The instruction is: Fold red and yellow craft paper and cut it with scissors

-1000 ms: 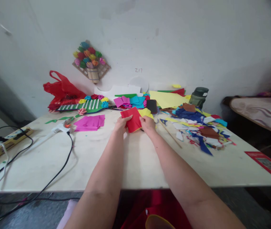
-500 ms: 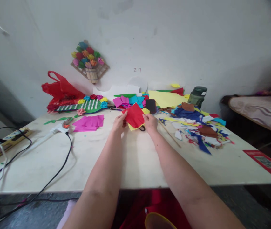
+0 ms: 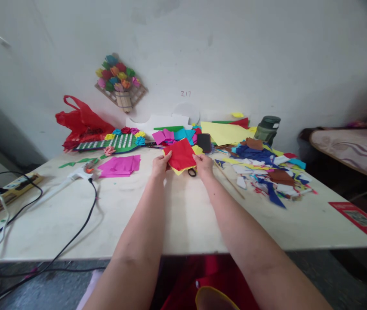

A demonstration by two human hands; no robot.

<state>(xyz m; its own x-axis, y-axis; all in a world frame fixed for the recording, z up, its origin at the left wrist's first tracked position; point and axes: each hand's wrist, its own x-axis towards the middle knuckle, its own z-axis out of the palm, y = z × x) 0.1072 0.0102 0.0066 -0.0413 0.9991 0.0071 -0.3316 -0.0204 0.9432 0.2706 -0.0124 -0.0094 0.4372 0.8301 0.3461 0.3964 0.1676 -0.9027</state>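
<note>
A red paper square (image 3: 181, 155) is held up over the far middle of the table, with a yellow sheet (image 3: 179, 170) showing just behind its lower edge. My left hand (image 3: 160, 165) pinches the red paper's left edge. My right hand (image 3: 204, 164) pinches its right edge. Black scissor handles (image 3: 192, 172) lie on the table right under the paper, between my hands. A dark phone (image 3: 204, 142) lies just beyond the paper.
Pink paper (image 3: 121, 165) lies left of my hands; a heap of coloured scraps (image 3: 267, 172) and a thin stick (image 3: 230, 181) lie right. A red bag (image 3: 81, 122), a green craft board (image 3: 115, 142), a green jar (image 3: 268, 129), cables (image 3: 86, 215) and a power strip (image 3: 7, 193) are around.
Both hands lifted the red paper off the table and turned it more square to me; the yellow sheet and scissor handles beneath came into sight.
</note>
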